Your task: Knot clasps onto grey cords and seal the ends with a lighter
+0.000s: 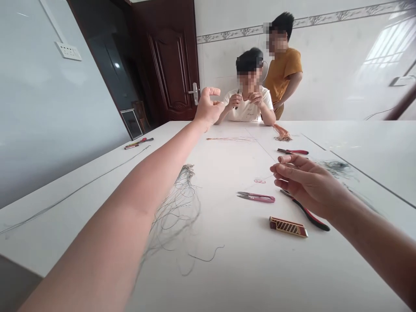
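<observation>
My left hand (210, 106) is raised at the end of my stretched arm, its thumb and fingers curled towards each other; whatever is between them is too small to make out. My right hand (297, 177) hovers over the right part of the table, thumb and forefinger pinched together; a faint thread seems to run from the fingertips. Under and beside it lie red-and-black pliers (308, 212), pink thread snips (260, 197), a small pink-and-white item (259, 180) and a patterned lighter (288, 227). Greyish-green threads (177, 203) spread out beside my left forearm.
Across the white table (227, 277) sits a person in a white shirt (248, 108); another in orange (284, 69) stands behind. More pliers (292, 151), orange threads (282, 132), dark threads (336, 165) and red-handled scissors (144, 140) lie farther off.
</observation>
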Available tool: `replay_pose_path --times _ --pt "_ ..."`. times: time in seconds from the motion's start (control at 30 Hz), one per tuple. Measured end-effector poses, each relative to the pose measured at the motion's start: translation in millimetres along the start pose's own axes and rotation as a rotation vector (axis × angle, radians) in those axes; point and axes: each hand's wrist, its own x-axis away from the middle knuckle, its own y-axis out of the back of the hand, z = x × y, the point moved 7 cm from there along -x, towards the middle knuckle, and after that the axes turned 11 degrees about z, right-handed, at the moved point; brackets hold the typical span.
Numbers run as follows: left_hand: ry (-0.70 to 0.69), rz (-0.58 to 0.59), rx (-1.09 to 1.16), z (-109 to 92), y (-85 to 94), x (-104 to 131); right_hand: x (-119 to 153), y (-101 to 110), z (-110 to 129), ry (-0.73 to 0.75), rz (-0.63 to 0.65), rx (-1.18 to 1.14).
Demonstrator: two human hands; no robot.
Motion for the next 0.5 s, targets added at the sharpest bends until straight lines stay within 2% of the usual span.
replay_pose_path --times 0.17,0.3,0.4,0.5 --pt "-0.020 -0.190 -0.251 16 65.2 -8 7 1 -23 -0.086 0.084 0.029" --pt "0.060 -0.333 -0.402 27 123.4 -9 21 13 -36 -0.155 0.126 0.053" --pt "0.123 -0.438 -0.445 37 162.6 -3 30 18 -46 -0.201 0.116 0.017" --pt "0.195 -0.529 -0.484 48 196.8 10 36 14 -52 -0.224 0.121 -0.031"
